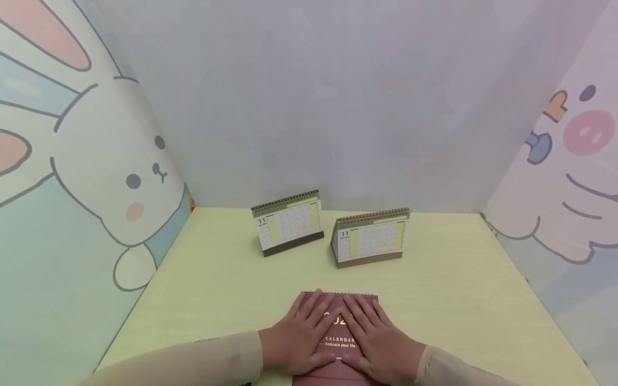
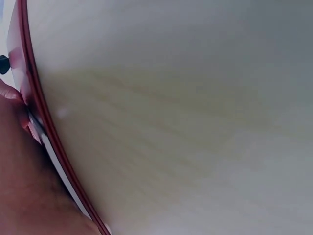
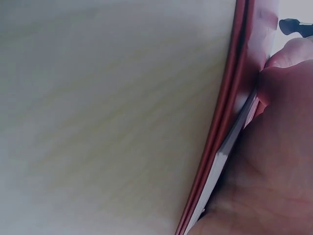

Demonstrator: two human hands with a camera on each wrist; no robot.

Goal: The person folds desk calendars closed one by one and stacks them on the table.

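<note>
A dark red desk calendar (image 1: 338, 351) lies flat near the front of the table, its spiral binding toward the back and gold lettering on the cover. Both hands rest on it with fingers straight. The left hand (image 1: 301, 338) covers its left side, and the right hand (image 1: 379, 338) its right side. Their fingertips meet near the middle, over part of the printed year. In the left wrist view the red cover edge (image 2: 49, 122) runs beside the palm. White page edges (image 3: 210, 183) show under the hand in the right wrist view.
Two calendars stand propped open toward the back of the pale yellow table (image 1: 203, 289): a dark-based one (image 1: 289, 225) at left and a brown-based one (image 1: 372, 238) at right. A grey panel (image 1: 309, 107) rises behind them. Side panels carry a cartoon rabbit (image 1: 111, 177) and pig (image 1: 565, 198).
</note>
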